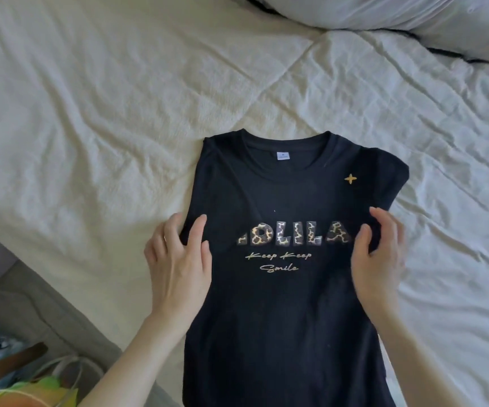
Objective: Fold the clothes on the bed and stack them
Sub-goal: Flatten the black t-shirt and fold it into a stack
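Seen from the head camera, a black T-shirt (281,304) lies front up on the bed (90,127), its sides already folded in to a narrow panel, collar toward the pillows (399,13). Leopard-pattern letters and gold script cross its chest, and a small gold star (350,179) sits near one shoulder. The left hand (178,259) holds the shirt's left folded edge, thumb on top and fingers curled around the edge. The right hand (379,257) pinches the right folded edge likewise. A colourful bag (25,386) lies off the bed's near corner.
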Demonstrator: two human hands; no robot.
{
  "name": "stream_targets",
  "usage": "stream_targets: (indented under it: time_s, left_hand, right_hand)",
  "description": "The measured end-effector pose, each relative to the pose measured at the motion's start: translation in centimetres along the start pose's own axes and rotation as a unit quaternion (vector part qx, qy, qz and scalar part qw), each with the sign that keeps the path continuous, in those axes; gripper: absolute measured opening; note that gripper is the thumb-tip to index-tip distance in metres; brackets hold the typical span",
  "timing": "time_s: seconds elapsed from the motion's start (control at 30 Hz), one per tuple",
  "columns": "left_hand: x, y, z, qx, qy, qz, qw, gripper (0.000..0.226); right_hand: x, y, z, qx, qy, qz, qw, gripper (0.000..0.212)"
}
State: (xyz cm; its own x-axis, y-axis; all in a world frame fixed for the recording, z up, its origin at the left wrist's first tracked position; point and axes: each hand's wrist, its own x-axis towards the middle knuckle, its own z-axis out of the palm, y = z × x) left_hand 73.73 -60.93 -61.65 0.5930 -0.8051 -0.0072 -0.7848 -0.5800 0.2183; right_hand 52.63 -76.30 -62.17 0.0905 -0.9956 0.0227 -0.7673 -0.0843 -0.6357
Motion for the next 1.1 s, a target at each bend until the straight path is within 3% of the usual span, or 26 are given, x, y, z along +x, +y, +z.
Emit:
stream_targets:
  time_s: [0.07, 0.13, 0.23, 0.3, 0.33, 0.37, 0.43, 0.47, 0.57, 0.6, 0.63, 0.7, 0.77, 0.83, 1.0, 1.07, 1.1]
  left_hand:
    - [1.0, 2.0, 0.7, 0.008, -0.030, 0.057, 0.998, 0.046]
    - [2.0, 4.3, 1.8, 0.010, -0.081, 0.112, 0.990, 0.051]
    - [3.0, 6.6, 3.9, 0.042, -0.160, 0.130, 0.978, 0.057]
    - [3.1, 7.0, 5.2, 0.068, -0.181, 0.112, 0.975, 0.059]
    - [3.0, 7.0, 5.5, 0.076, -0.188, 0.105, 0.974, 0.060]
    - [3.0, 6.9, 5.7, 0.083, -0.193, 0.103, 0.972, 0.061]
    - [3.0, 6.8, 5.6, 0.096, -0.207, 0.104, 0.968, 0.061]
    - [3.1, 6.8, 5.5, 0.098, -0.215, 0.102, 0.966, 0.061]
    - [3.2, 7.3, 5.2, 0.099, -0.228, 0.096, 0.964, 0.061]
    - [3.3, 7.7, 4.9, 0.100, -0.225, 0.094, 0.965, 0.062]
    - [3.2, 8.2, 4.6, 0.096, -0.218, 0.093, 0.967, 0.063]
    - [3.2, 9.2, 4.1, 0.083, -0.190, 0.111, 0.972, 0.060]
    - [3.5, 10.5, 4.1, 0.085, -0.166, 0.174, 0.967, 0.058]
    - [4.2, 12.3, 4.3, 0.080, -0.171, 0.255, 0.948, 0.057]
    - [6.4, 17.1, 5.8, 0.067, -0.230, 0.340, 0.909, 0.054]
    - [7.3, 18.3, 6.3, 0.067, -0.244, 0.337, 0.907, 0.055]
    - [7.7, 18.9, 6.4, 0.059, -0.240, 0.338, 0.908, 0.056]
  right_hand:
    - [1.0, 1.5, -1.2, 0.015, -0.010, 0.165, 0.986, 0.029]
    - [2.6, 2.2, -1.3, 0.063, -0.070, 0.324, 0.941, 0.031]
    - [5.3, 2.4, -1.1, 0.258, -0.160, 0.506, 0.807, 0.033]
    - [6.3, 2.4, -1.3, 0.379, -0.203, 0.552, 0.715, 0.022]
    - [6.6, 2.5, -1.6, 0.434, -0.207, 0.560, 0.675, 0.027]
    - [6.7, 2.6, -2.1, 0.488, -0.179, 0.567, 0.638, 0.037]
    - [6.7, 3.5, -2.5, 0.586, -0.090, 0.556, 0.582, 0.027]
    - [6.6, 3.7, -2.7, 0.598, -0.035, 0.545, 0.587, 0.022]
    - [5.7, 3.7, -3.5, 0.490, 0.078, 0.469, 0.731, 0.040]
    - [5.4, 3.7, -3.7, 0.470, 0.085, 0.463, 0.747, 0.043]
    - [5.1, 3.7, -3.9, 0.478, 0.072, 0.477, 0.734, 0.043]
    - [5.5, 4.0, -4.5, 0.538, 0.036, 0.532, 0.653, 0.036]
    - [6.6, 4.2, -5.3, 0.569, 0.006, 0.581, 0.581, 0.030]
    - [7.8, 4.3, -5.9, 0.560, -0.027, 0.621, 0.548, 0.030]
    - [9.1, 4.7, -7.5, 0.532, -0.182, 0.627, 0.539, 0.014]
    - [8.8, 4.7, -7.6, 0.541, -0.155, 0.587, 0.582, 0.006]
    - [8.6, 4.7, -7.5, 0.534, -0.109, 0.548, 0.635, 0.004]
